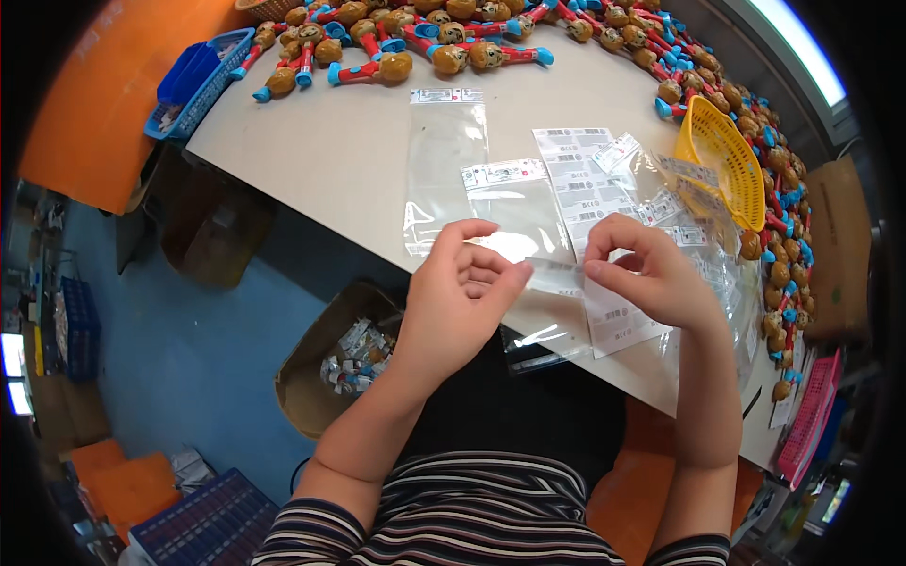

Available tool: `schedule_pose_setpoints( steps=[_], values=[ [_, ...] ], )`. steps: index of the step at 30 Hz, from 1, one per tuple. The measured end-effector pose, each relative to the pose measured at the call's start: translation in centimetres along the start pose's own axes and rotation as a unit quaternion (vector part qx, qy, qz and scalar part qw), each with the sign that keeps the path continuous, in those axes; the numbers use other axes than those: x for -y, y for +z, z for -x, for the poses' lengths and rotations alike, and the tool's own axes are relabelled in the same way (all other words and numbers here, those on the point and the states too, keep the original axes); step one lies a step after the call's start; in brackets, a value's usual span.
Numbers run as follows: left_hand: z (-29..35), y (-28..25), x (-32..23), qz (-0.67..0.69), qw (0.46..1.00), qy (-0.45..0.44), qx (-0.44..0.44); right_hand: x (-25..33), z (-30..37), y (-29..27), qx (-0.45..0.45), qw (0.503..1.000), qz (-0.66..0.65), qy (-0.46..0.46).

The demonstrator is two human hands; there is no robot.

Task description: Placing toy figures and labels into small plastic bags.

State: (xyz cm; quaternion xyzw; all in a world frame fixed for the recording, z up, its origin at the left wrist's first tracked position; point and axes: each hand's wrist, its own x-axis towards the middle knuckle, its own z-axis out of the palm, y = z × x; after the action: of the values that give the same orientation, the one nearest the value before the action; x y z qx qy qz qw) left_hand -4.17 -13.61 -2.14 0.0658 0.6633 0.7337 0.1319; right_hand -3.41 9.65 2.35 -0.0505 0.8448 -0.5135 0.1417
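Note:
A clear plastic bag (547,325) with a pale header strip lies between my hands and overhangs the table's near edge. My left hand (462,292) has its thumb at the bag's upper left corner, fingers curled and index finger raised. My right hand (656,274) pinches thumb and index finger by the upper right corner; what lies between those fingertips is too small to make out. Under the right hand runs a white sheet of printed labels (576,174). Two flat clear bags with printed headers, a far bag (444,151) and a nearer bag (514,203), lie beyond my left hand.
Toy hammers (377,69) with brown heads and red-blue handles cover the table's far and right sides. A yellow basket (694,132) sits right, near more clear bags (722,274). A blue basket (226,71) stands far left; a carton (297,373) with small packets is below.

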Motion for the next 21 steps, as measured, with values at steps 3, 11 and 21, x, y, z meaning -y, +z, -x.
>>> schedule_pose_setpoints(
  steps=[3,11,21],
  values=[
    [-0.7,0.1,0.6,0.020,0.997,-0.073,0.035,-0.4,-1.4,0.1,0.058,0.998,-0.002,0.009],
    [-1.6,1.1,1.7,-0.100,0.994,-0.006,-0.049,-1.2,-4.2,1.1,0.006,0.997,0.063,0.042],
    [-2.7,1.6,2.9,-0.226,0.971,0.021,-0.079,-1.9,-5.4,2.1,0.000,0.991,0.107,0.080]
  ],
)
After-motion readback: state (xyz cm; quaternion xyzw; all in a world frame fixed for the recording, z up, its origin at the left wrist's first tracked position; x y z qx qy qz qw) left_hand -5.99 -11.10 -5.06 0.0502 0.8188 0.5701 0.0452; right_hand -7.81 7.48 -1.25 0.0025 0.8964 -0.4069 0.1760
